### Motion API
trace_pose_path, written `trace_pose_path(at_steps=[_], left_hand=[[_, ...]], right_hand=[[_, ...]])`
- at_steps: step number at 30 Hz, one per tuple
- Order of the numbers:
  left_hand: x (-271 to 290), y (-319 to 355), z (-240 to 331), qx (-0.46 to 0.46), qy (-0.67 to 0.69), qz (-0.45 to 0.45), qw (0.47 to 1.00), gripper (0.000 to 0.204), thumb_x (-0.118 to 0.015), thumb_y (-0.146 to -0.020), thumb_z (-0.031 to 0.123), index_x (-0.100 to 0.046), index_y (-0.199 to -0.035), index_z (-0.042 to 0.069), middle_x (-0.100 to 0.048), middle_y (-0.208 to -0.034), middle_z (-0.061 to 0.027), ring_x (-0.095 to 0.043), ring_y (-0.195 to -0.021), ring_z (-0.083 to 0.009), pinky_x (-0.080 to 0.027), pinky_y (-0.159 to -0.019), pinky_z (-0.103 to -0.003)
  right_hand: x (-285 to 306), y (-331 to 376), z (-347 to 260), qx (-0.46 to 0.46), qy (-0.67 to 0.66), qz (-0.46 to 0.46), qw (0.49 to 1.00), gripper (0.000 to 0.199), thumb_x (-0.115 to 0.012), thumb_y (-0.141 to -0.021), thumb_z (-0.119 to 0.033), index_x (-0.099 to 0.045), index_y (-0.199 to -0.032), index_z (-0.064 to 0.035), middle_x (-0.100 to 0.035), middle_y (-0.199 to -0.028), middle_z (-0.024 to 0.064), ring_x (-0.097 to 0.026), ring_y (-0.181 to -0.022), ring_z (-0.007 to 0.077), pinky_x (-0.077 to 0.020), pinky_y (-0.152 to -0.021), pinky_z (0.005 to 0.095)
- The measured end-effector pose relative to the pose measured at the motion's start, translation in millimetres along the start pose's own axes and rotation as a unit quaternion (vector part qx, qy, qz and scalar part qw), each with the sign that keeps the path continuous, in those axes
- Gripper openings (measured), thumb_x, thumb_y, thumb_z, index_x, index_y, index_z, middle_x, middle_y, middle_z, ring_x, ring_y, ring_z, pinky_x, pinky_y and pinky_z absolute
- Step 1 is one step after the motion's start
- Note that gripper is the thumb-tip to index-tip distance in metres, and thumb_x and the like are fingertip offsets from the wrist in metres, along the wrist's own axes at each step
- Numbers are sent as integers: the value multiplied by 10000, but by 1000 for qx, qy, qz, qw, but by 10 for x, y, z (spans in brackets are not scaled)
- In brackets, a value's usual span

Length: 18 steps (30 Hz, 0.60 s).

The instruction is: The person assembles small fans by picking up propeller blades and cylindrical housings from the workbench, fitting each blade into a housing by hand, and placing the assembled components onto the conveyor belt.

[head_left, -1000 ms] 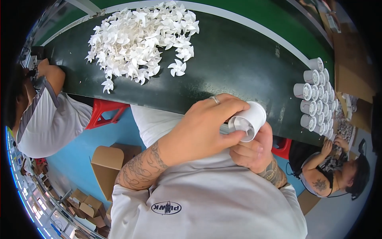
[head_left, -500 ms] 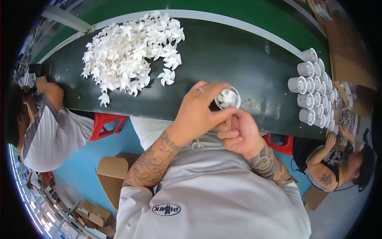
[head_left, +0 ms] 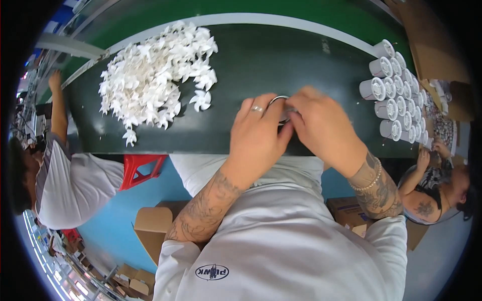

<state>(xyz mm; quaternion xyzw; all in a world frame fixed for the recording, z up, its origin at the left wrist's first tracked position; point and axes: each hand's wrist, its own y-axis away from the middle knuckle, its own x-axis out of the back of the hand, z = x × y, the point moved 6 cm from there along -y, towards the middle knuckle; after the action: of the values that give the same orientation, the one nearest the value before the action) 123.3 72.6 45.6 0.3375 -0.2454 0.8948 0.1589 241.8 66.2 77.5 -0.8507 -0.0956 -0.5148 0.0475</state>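
A small round white part (head_left: pixel 282 107) sits on the dark worktop (head_left: pixel 281 60), mostly hidden — only its rim shows between the hands. The left hand (head_left: pixel 261 133) and right hand (head_left: pixel 324 128) both close on it, fingertips meeting. A pile of white fans (head_left: pixel 155 83) lies left; rows of white tubes (head_left: pixel 394 93) stand right.

One view only — a head-worn fisheye looking steeply down from above the person's chest. It faces forward over the dark desk (head_left: pixel 281 55), whose straight edges bow toward the rim. Both hands sit close, near the centre; co-workers show at the far left and right edges — small and warped.
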Motion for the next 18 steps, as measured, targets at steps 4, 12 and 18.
trace_pose_path(at_steps=[4,12,18], left_hand=[[-90,-38,-47,38,102,-22,994,351,-696,-766,78,-621,-1093,-24,-589,-1121,-158,-545,-1062,-364,-467,-909,-415],[-87,-75,-6,7,87,-67,994,208,-642,-778,50,-607,-967,-27,-585,-1040,-235,-559,-1055,-389,-482,-868,-448],[-191,-33,-153,28,194,-80,977,243,-655,-778,53,-574,-989,-36,-601,-1041,-237,-591,-985,-422,-497,-826,-456]], right_hand=[[87,-27,-75,-32,102,-20,994,113,-613,-791,-27,-645,-899,-36,-648,-897,161,-641,-771,382,-530,-691,463],[-10,-144,13,3,122,-12,992,57,-620,-729,-31,-631,-735,24,-629,-725,202,-640,-724,394,-516,-657,472],[-94,-162,67,8,41,-22,999,79,-576,-703,-12,-617,-679,51,-612,-698,225,-607,-691,407,-483,-614,443]])
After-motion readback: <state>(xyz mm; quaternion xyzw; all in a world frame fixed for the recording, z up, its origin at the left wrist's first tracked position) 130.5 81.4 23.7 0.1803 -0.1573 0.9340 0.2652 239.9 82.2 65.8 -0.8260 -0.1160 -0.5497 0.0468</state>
